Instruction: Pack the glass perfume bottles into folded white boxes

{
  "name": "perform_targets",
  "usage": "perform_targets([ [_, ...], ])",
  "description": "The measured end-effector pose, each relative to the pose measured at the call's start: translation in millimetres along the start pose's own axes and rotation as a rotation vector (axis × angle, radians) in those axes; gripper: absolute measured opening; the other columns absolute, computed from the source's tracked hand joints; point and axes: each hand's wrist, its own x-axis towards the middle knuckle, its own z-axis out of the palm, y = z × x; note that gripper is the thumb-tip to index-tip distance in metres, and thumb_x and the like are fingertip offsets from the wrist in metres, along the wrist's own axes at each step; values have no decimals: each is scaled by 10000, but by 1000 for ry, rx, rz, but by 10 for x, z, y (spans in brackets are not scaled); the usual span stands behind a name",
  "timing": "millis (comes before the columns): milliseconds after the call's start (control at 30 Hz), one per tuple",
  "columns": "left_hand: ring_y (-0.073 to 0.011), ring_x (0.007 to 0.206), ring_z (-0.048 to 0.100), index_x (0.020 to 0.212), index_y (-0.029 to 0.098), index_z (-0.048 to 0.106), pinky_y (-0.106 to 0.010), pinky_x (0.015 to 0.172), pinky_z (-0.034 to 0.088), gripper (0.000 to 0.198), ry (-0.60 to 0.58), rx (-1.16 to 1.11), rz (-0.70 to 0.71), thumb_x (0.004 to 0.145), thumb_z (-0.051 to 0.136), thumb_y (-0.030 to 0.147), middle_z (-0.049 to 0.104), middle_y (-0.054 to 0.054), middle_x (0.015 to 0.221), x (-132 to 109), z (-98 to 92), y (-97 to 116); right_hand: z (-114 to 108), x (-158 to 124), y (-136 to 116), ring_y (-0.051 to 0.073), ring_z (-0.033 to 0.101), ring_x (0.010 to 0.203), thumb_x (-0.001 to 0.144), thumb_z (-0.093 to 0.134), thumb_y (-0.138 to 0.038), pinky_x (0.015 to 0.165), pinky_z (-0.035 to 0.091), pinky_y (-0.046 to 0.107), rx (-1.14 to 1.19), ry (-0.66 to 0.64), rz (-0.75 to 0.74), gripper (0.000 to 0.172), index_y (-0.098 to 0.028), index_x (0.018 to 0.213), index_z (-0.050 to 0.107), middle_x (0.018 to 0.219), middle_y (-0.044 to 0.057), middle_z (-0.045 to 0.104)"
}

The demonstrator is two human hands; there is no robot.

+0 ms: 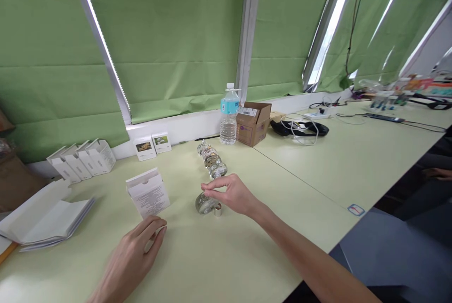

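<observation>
My right hand (231,195) is closed in a pinch at the upper edge of a round clear glass bottle (204,204). Beside that bottle stands a small shiny metallic cap (218,210). My left hand (136,251) rests low at the left, its fingers curled and the thumb tip close to the index fingertip. Whatever may be between those tips is too small to make out. Just beyond it stands a white carton (150,195) with printed text and its top flap raised. Several similar glass bottles (213,161) form a row behind my right hand.
Several white cartons (83,162) and two small picture boxes (144,148) line the wall. A water bottle (229,119), a cardboard box (252,126) and a black headset-like device (300,129) stand farther right. Open papers (52,220) lie at left. Another person's hand (439,173) shows at the right edge.
</observation>
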Motion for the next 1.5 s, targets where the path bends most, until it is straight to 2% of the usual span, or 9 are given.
perform_targets([
  [267, -124, 740, 687, 1098, 286, 641, -188, 658, 530, 251, -27, -14, -5, 992, 429, 369, 704, -27, 1027, -11, -2, -3, 24, -14, -18, 264, 730, 973, 864, 682, -348, 921, 576, 395, -192, 48, -79, 163, -260, 931, 801, 1027, 40, 772],
  [433, -124, 746, 686, 1053, 282, 643, -186, 659, 527, 247, -37, -30, -15, 993, 422, 374, 697, -21, 1005, -7, -5, 5, -7, -5, -45, 279, 696, 1074, 810, 731, -400, 951, 568, 393, -7, -9, 39, 198, -234, 891, 800, 1068, 53, 762],
  [533, -126, 756, 686, 1077, 285, 643, -188, 667, 528, 255, -43, -38, -14, 996, 417, 371, 697, -24, 1006, -1, -1, 5, -8, 0, -42, 281, 689, 1089, 798, 739, -415, 968, 558, 393, 18, -14, 63, 218, -229, 892, 801, 1074, 59, 760],
  [767, -117, 753, 676, 1028, 281, 634, -189, 672, 521, 230, -55, -52, -26, 994, 423, 365, 688, -12, 992, -3, -4, 12, 46, -14, 8, 255, 738, 930, 865, 671, -330, 870, 587, 378, -209, 50, -100, 164, -270, 950, 798, 1017, 29, 775],
  [867, -123, 759, 674, 979, 267, 623, -195, 677, 520, 238, -70, -60, -38, 999, 409, 368, 684, -22, 991, -3, -5, 13, 39, -10, -9, 265, 730, 976, 859, 678, -339, 853, 598, 372, -153, 36, -58, 166, -246, 919, 801, 1051, 45, 766],
  [1000, -129, 773, 672, 979, 265, 611, -203, 681, 517, 236, -82, -68, -44, 1003, 399, 367, 680, -30, 1012, -11, -2, -2, 18, 0, -29, 280, 697, 1071, 811, 729, -361, 953, 565, 396, -10, -7, 39, 182, -216, 895, 800, 1055, 62, 764],
  [1200, -124, 780, 670, 976, 266, 605, -201, 692, 507, 223, -87, -72, -49, 1002, 407, 365, 678, -17, 1007, -14, 15, -23, 50, -11, 13, 271, 710, 1036, 850, 688, -306, 941, 569, 409, -122, 47, -88, 134, -248, 900, 798, 1078, 43, 757],
  [1400, -117, 788, 665, 969, 274, 596, -202, 693, 503, 222, -109, -80, -88, 1000, 407, 386, 673, 0, 1023, -19, 17, -30, 38, -19, 2, 289, 694, 1074, 827, 711, -364, 948, 571, 413, -5, 3, 32, 185, -229, 919, 798, 1095, 47, 752],
  [1500, -120, 799, 664, 971, 277, 594, -207, 700, 504, 221, -118, -82, -97, 999, 408, 394, 672, 2, 1032, -32, 12, -34, 28, -14, -17, 289, 691, 1081, 831, 705, -358, 957, 563, 410, -22, 4, 24, 176, -229, 906, 799, 1102, 49, 751],
])
